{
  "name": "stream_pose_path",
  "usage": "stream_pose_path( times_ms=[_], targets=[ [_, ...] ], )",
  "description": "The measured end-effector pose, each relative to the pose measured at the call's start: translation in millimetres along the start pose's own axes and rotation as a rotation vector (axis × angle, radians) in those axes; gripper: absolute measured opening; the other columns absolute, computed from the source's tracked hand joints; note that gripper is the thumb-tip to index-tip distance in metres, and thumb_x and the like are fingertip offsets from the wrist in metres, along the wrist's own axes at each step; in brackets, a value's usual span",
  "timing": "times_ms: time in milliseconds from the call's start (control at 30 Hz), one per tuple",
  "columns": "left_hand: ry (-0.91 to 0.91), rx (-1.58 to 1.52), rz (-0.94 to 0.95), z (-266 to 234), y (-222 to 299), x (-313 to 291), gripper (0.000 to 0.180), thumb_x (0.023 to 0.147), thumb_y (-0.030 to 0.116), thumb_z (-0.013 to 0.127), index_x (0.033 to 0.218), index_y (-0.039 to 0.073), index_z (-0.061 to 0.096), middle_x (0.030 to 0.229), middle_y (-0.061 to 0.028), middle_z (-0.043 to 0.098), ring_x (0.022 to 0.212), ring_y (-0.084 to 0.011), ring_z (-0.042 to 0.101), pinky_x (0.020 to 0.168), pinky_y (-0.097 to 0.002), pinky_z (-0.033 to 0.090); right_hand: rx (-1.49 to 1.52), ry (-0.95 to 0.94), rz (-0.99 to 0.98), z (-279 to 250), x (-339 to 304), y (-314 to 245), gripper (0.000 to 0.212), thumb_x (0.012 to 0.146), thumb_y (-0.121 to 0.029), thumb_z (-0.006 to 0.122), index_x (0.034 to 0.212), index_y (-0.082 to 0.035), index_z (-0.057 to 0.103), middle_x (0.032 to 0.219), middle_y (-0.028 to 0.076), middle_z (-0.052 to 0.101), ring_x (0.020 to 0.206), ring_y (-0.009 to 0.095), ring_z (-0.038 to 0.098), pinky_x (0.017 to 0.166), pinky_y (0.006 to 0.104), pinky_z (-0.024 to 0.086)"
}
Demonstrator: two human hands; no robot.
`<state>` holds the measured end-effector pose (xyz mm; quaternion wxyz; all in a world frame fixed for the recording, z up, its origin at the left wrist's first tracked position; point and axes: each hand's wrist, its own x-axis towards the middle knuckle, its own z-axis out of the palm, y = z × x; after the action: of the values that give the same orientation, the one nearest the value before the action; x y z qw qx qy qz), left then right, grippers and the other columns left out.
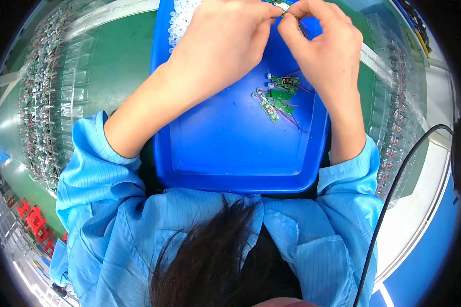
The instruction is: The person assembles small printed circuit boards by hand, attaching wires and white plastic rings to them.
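Note:
Both my hands meet at the far end of a blue plastic tray [235, 181]. Between their fingertips is a small circuit board [283, 6], partly cut off by the upper edge of the view. My left hand [230, 36] is closed, its fingers pinching the board from the left. My right hand [325, 38] pinches from the right, thumb and forefinger together, with thin wires near them. Below the right hand, several small green circuit boards [279, 95] with round parts and thin wires lie in a loose pile on the tray floor.
Small translucent white plastic pieces [182, 20] are heaped at the tray's far left. Clear trays packed with wired parts [41, 102] line the left, and similar trays [394, 117] the right. A black cable [389, 199] curves down the right side. Red stools [36, 220] stand at lower left.

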<state>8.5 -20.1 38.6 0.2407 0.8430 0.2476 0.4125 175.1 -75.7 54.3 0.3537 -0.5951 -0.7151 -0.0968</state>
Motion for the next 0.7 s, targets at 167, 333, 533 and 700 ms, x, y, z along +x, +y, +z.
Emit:
stream_pose_path(
  times_ms=[167, 333, 533, 700],
  targets=[
    [-0.174, -0.993, -0.702, 1, -30, 7, 0.019, 0.098, 0.002, 0.067, 0.113, -0.008, 0.072, 0.103, -0.0162, 0.076, 0.089, -0.0181, 0.074, 0.081, -0.0277, 0.059, 0.343, -0.038, 0.151, -5, 4, 7, 0.007, 0.084, -0.002, 0.07, 0.08, -0.001, 0.065, 0.075, 0.006, 0.067, 0.071, 0.015, 0.063, 0.069, 0.0283, 0.048],
    [-0.194, -1.202, -0.766, -4, -44, 8, 0.023, 0.095, 0.002, 0.071, 0.117, -0.005, 0.071, 0.105, -0.0137, 0.075, 0.094, -0.0171, 0.071, 0.088, -0.0267, 0.057, 0.762, -0.23, 0.469, -3, 5, 19, 0.009, 0.088, -0.002, 0.069, 0.082, 0.002, 0.065, 0.076, 0.0, 0.066, 0.072, 0.005, 0.058, 0.071, 0.0236, 0.047],
    [-0.259, -1.332, -0.038, 14, -64, 9, 0.021, 0.093, 0.001, 0.073, 0.114, -0.005, 0.072, 0.103, -0.0121, 0.076, 0.093, -0.0152, 0.071, 0.087, -0.0261, 0.057, 0.38, -0.044, 0.17, -7, 8, -1, 0.006, 0.082, -0.004, 0.073, 0.081, -0.001, 0.067, 0.077, 0.007, 0.068, 0.078, 0.018, 0.064, 0.075, 0.0311, 0.051],
    [-0.122, -1.088, -0.679, 8, -39, 4, 0.022, 0.093, -0.001, 0.073, 0.114, -0.005, 0.072, 0.102, -0.0109, 0.075, 0.089, -0.0141, 0.071, 0.084, -0.0258, 0.057, 0.346, -0.05, 0.212, -8, 6, -1, 0.006, 0.08, -0.005, 0.074, 0.081, -0.003, 0.068, 0.08, 0.01, 0.068, 0.083, 0.025, 0.065, 0.076, 0.035, 0.052]
  ],
)
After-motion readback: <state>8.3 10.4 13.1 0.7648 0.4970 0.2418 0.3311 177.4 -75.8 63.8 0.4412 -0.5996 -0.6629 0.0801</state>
